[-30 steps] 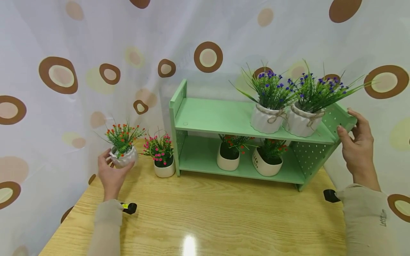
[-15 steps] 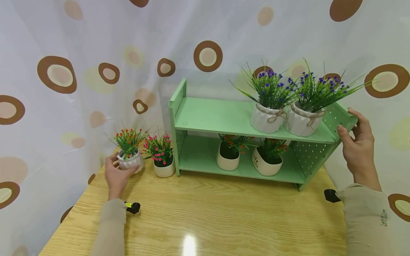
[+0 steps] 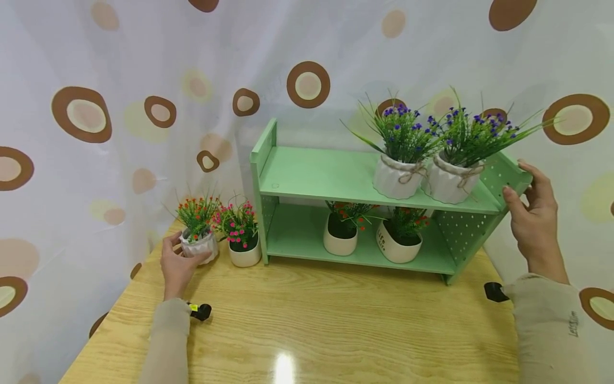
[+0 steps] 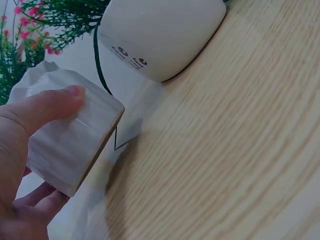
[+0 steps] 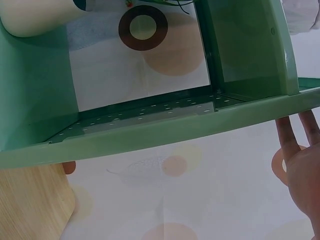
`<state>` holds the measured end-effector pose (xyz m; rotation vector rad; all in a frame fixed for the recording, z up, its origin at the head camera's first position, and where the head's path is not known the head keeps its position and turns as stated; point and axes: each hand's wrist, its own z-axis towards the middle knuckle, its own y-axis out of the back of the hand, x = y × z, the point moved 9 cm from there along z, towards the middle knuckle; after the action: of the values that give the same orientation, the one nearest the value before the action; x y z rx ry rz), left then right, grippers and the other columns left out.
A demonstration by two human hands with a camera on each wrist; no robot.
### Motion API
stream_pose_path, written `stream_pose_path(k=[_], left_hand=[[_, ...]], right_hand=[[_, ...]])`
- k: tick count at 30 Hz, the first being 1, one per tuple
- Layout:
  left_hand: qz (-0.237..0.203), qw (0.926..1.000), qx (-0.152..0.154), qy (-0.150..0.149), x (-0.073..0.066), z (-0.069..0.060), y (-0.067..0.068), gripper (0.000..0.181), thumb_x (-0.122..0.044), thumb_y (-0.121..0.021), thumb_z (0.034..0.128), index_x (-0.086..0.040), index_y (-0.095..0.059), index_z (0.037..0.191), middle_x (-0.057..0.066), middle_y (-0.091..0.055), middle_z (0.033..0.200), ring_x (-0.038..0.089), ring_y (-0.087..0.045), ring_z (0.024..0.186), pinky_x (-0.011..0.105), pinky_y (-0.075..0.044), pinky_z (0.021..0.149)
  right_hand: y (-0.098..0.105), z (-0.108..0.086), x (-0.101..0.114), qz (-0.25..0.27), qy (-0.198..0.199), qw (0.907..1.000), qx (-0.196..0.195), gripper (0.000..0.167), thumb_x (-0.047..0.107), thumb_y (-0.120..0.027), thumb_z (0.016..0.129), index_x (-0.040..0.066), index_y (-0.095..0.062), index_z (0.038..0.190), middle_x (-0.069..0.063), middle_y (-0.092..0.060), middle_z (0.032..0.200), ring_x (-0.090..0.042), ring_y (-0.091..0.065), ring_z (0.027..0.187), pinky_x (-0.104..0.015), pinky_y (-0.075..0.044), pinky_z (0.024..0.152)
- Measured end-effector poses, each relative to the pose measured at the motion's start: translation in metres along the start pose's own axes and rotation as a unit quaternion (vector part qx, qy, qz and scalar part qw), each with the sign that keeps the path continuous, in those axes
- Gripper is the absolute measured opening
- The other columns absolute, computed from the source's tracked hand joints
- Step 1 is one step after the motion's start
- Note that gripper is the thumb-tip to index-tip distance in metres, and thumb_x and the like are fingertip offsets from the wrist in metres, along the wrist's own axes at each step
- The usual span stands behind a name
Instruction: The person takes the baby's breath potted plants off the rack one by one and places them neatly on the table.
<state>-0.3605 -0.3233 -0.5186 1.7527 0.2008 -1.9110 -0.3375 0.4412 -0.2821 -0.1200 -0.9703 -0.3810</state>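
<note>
My left hand [image 3: 178, 266] holds a white ribbed flowerpot [image 3: 200, 246] with orange-red artificial flowers [image 3: 195, 214], at the table's back left. In the left wrist view, the thumb [image 4: 55, 106] lies across the pot's side and fingers show below it; a gap and shadow appear under its base. Just right of it stands a cream pot [image 3: 244, 258] with pink flowers [image 3: 238, 229]. At the far right my right hand [image 3: 536, 218] grips the upper end of a side panel of the green two-tier shelf [image 3: 312, 184]. Part of that hand is cut off in the right wrist view.
Two white pots [image 3: 396, 178] with purple flowers and twine stand on the upper board's right. Two cream pots [image 3: 340, 242] with red flowers sit on the lower board. The wooden table [image 3: 336, 320] spreads in front; a patterned curtain [image 3: 192, 53] hangs behind.
My left hand has carried the white pot right and down, close beside the pink-flowered pot. The right hand keeps its grip on the shelf, which looks unmoved.
</note>
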Motion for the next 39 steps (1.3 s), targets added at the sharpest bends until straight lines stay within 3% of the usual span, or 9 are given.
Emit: stream_pose_path(k=[10,18,22,26,31,39], left_hand=[[0.008,0.9999,0.008,0.012,0.007,0.000,-0.003,0.093,-0.010,-0.092,0.0783,-0.012,-0.039,0.155,0.017,-0.045,0.151,0.036,-0.053,0.135,0.032,-0.055,0.098],[0.010,0.9998,0.013,0.011,0.007,-0.002,-0.003,0.092,-0.007,-0.090,0.0796,-0.010,-0.037,0.154,0.017,-0.043,0.151,0.036,-0.053,0.136,0.019,-0.052,0.090],[0.016,0.9993,0.031,0.012,0.005,-0.003,-0.006,0.093,-0.005,-0.089,0.0803,-0.008,-0.034,0.155,0.020,-0.040,0.154,0.039,-0.051,0.139,0.035,-0.055,0.102],[0.020,0.9987,0.046,0.009,0.003,-0.002,-0.009,0.094,-0.005,-0.088,0.0816,-0.007,-0.031,0.156,0.023,-0.037,0.157,0.043,-0.049,0.140,0.052,-0.049,0.111],[0.034,0.9983,0.048,0.001,0.002,-0.001,-0.010,0.093,-0.007,-0.088,0.0823,-0.005,-0.031,0.156,0.025,-0.037,0.156,0.045,-0.051,0.138,0.053,-0.049,0.110],[0.044,0.9975,0.054,-0.007,0.002,-0.001,-0.010,0.093,-0.009,-0.087,0.0837,-0.003,-0.029,0.156,0.027,-0.036,0.158,0.048,-0.049,0.138,0.056,-0.047,0.112]], right_hand=[[-0.005,0.000,0.001,0.004,0.003,1.0000,0.008,0.054,0.003,-0.056,0.104,0.020,-0.046,0.155,-0.002,-0.038,0.164,-0.008,-0.051,0.130,-0.006,-0.047,0.087],[-0.006,0.000,-0.001,-0.003,0.005,0.9999,0.012,0.055,0.004,-0.056,0.105,0.020,-0.045,0.156,-0.001,-0.041,0.162,-0.008,-0.051,0.130,-0.005,-0.048,0.087],[-0.003,0.000,-0.001,-0.012,0.005,0.9999,0.004,0.054,0.003,-0.056,0.104,0.019,-0.046,0.155,0.000,-0.042,0.160,-0.007,-0.051,0.128,-0.004,-0.048,0.086],[0.000,0.000,-0.002,-0.031,0.003,0.9995,-0.008,0.054,0.003,-0.056,0.105,0.020,-0.046,0.155,0.005,-0.047,0.154,-0.007,-0.052,0.126,-0.005,-0.047,0.086],[0.001,0.000,-0.002,-0.021,0.001,0.9997,-0.011,0.054,0.002,-0.056,0.104,0.019,-0.047,0.155,0.004,-0.049,0.152,-0.008,-0.052,0.127,-0.005,-0.048,0.086],[0.001,-0.001,-0.001,-0.062,-0.008,0.9980,-0.006,0.055,0.006,-0.055,0.106,0.024,-0.044,0.157,0.007,-0.048,0.153,-0.007,-0.051,0.128,-0.004,-0.047,0.086]])
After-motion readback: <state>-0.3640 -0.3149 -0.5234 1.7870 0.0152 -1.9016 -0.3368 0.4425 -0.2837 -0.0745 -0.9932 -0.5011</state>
